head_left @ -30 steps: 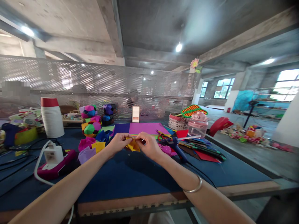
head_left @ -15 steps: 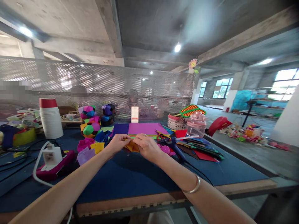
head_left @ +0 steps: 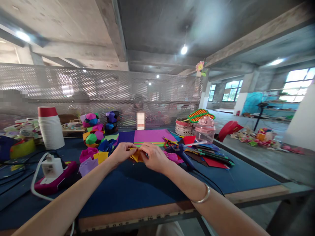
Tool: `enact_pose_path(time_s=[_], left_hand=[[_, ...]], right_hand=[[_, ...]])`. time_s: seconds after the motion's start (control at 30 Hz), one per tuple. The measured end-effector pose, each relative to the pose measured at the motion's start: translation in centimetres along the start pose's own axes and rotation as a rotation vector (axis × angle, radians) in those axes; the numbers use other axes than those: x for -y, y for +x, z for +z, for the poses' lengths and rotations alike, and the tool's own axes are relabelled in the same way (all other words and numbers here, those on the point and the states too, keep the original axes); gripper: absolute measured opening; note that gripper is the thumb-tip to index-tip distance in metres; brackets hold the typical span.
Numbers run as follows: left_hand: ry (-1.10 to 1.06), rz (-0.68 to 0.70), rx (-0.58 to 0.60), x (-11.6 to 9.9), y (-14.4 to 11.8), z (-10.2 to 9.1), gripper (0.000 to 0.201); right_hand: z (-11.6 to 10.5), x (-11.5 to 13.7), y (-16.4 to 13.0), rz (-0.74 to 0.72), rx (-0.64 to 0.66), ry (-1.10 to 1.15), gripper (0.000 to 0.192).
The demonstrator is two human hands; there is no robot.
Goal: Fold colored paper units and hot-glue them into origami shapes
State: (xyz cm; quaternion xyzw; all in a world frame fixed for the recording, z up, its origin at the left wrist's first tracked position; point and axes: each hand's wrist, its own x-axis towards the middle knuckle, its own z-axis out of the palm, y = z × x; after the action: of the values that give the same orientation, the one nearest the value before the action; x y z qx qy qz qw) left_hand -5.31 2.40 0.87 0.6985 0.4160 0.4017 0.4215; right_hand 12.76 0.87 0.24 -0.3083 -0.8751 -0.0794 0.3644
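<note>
where the blue-covered worktable runs from the near wooden edge to a perforated metal screen at its far side, the items stand as follows. flat sheets of purple and magenta paper, stacked against the screen side, just beyond the hands. stack of white paper cups with a red one on top, far left, upright. magenta power strip with a white plug block seated on it, near left, its white cable looping toward the table edge. paper polyhedron balls, multicoloured, piled right of the cups. pink-lidded plastic jar and a woven basket, right of the sheets. blue glue gun, lying just right of the right hand, black cord trailing off. loose folded paper units, pink, lilac, yellow, blue, left of the left hand. left hand and right hand, fingertips pinched narrow from either side on one folded yellow-orange paper piece, held low over the cloth at table centre; silver bangle on the right wrist.
</note>
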Motion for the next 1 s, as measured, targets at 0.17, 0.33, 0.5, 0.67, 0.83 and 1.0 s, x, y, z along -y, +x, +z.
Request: enact_pose_path(time_s=[0.17, 0.33, 0.5, 0.67, 0.83, 1.0], left_hand=[[0.257, 0.15, -0.089, 0.8, 0.3, 0.1, 0.021], [0.469, 0.239, -0.175, 0.5, -0.1, 0.5, 0.02], [0.588, 0.307, -0.206, 0.1, -0.5, 0.9, 0.017], [0.639, 0.354, -0.194, 0.4, -0.4, 0.9, 0.014], [0.745, 0.392, -0.255, 0.0, -1.1, 1.4, 0.01], [0.897, 0.523, -0.264, -0.4, -2.4, 1.9, 0.013]], right_hand=[[1.1, -0.8, 0.0, 0.211, -0.08, 0.208, 0.012], [1.5, -1.0, 0.1, 0.288, -0.09, 0.261, 0.008], [1.5, -0.9, 0.0, 0.279, -0.072, 0.211, 0.006], [1.7, -1.0, -0.1, 0.273, -0.06, 0.145, 0.005], [1.4, -0.2, -0.1, 0.269, -0.072, 0.108, 0.005], [0.8, 0.5, -0.5, 0.238, -0.07, 0.125, 0.007]])
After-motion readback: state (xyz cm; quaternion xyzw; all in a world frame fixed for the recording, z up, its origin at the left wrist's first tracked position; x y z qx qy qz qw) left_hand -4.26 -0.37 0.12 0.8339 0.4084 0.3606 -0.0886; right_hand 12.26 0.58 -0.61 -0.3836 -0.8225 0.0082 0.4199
